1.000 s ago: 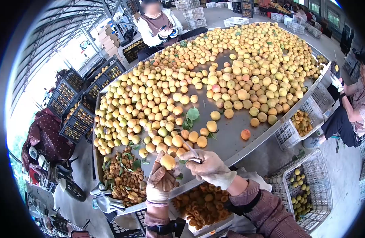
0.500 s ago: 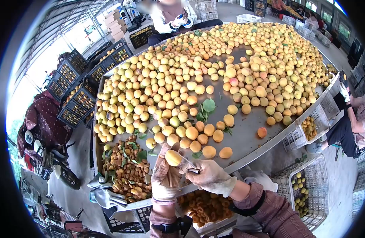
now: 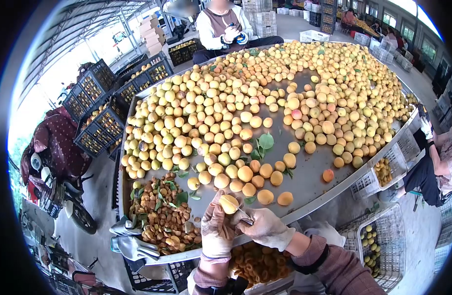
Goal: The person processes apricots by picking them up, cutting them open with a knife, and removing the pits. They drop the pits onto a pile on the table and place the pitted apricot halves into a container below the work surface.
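My left hand (image 3: 217, 228), in a stained glove, grips a yellow apricot (image 3: 229, 204) between thumb and fingers at the table's near edge. My gloved right hand (image 3: 267, 227) is closed on a small knife (image 3: 244, 216), its thin blade against the apricot's right side. Beyond my hands many whole apricots (image 3: 245, 173) lie on the metal table (image 3: 304, 189), with a green leaf (image 3: 266, 141) among them. Left of my hands is a brown heap of apricot pits and scraps (image 3: 167, 219). Below my wrists, a container of cut apricot pieces (image 3: 260, 263) is partly hidden by my arms.
Spare gloves (image 3: 135, 246) lie on the table's left corner. A white crate (image 3: 383, 241) with some fruit stands at right, near a seated person (image 3: 439, 162). Another person (image 3: 223, 29) sits across the table. Black crates of fruit (image 3: 100, 125) and a covered motorbike (image 3: 58, 152) stand at left.
The view has shifted, so the table appears slightly lower and to the right. Both hands still hold the apricot and knife together; the blade remains at the fruit.
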The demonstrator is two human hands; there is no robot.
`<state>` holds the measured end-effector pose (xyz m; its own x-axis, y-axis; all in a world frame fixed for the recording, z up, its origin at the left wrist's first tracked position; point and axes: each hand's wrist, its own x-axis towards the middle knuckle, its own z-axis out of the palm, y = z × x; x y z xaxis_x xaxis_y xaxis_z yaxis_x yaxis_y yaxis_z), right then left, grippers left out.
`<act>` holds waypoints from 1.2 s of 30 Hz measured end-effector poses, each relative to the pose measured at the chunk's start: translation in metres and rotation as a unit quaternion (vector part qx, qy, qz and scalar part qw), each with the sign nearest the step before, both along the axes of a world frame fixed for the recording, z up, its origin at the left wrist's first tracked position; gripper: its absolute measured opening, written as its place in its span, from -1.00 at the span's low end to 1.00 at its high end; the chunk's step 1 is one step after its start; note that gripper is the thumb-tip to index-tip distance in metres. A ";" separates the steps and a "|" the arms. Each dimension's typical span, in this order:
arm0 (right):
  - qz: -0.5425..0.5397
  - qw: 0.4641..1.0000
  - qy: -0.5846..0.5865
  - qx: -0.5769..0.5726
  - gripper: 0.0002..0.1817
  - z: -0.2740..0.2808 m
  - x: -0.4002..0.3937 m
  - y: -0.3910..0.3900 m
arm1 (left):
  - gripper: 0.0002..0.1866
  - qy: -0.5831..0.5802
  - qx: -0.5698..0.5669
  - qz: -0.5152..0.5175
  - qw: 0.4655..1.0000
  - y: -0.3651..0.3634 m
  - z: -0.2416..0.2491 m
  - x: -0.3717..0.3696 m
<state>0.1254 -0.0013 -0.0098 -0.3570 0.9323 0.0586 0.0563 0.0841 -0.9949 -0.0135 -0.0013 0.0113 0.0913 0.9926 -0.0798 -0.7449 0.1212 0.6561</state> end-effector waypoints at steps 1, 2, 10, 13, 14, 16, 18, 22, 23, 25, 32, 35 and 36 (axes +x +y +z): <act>-0.009 0.999 -0.048 -0.007 -0.80 0.009 0.000 -0.002 | -0.55 0.004 0.005 -0.009 1.000 -0.001 0.002 -0.001; -0.018 0.995 -0.097 -0.014 -0.79 0.014 0.000 -0.003 | -0.55 0.002 0.004 -0.010 1.000 -0.002 0.003 -0.001; 0.046 0.994 -0.085 -0.060 -0.76 0.002 0.000 0.006 | -0.45 0.115 0.027 0.018 0.993 -0.010 0.014 0.002; -0.035 0.990 -0.126 0.060 -0.77 0.005 -0.006 0.000 | -0.37 0.166 0.065 0.018 0.984 -0.008 0.024 0.010; -0.037 0.979 -0.170 0.103 -0.78 0.019 -0.001 -0.003 | -0.36 0.170 0.076 0.031 0.982 -0.007 0.023 0.018; -0.091 0.963 -0.211 0.143 -0.78 0.037 -0.002 -0.008 | -0.38 0.129 0.040 0.067 0.989 -0.006 0.007 0.019; -0.103 0.964 -0.207 0.134 -0.75 0.028 -0.010 -0.007 | -0.33 0.189 0.068 0.070 0.977 -0.009 0.007 0.012; -0.010 0.965 -0.244 0.091 -0.72 0.028 -0.007 -0.005 | -0.33 0.213 0.056 0.067 0.973 -0.009 0.001 -0.003; -0.004 0.970 -0.225 0.095 -0.74 0.024 -0.008 -0.005 | -0.33 0.244 0.087 0.065 0.964 -0.009 0.002 -0.005; 0.064 0.995 -0.081 -0.001 -0.80 -0.014 -0.011 -0.001 | -0.36 0.270 0.110 0.048 0.955 -0.013 0.013 -0.005; 0.240 0.944 0.107 -0.198 -0.82 0.022 0.018 0.003 | -0.37 0.158 0.151 0.072 0.973 -0.005 0.023 -0.004; 0.115 0.960 0.199 -0.159 -0.73 0.051 0.050 0.005 | -0.44 0.113 0.101 0.096 0.984 0.004 0.043 -0.017; 0.119 0.959 0.198 -0.163 -0.73 0.061 0.047 0.007 | -0.47 0.154 0.079 0.104 0.979 0.001 0.046 -0.017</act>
<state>0.1727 0.0060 0.0507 -0.5719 0.8190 -0.0468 -0.3143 -0.2714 -0.9097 -0.0300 0.0000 0.0571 -0.1174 0.9894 0.0849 -0.5061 -0.1332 0.8521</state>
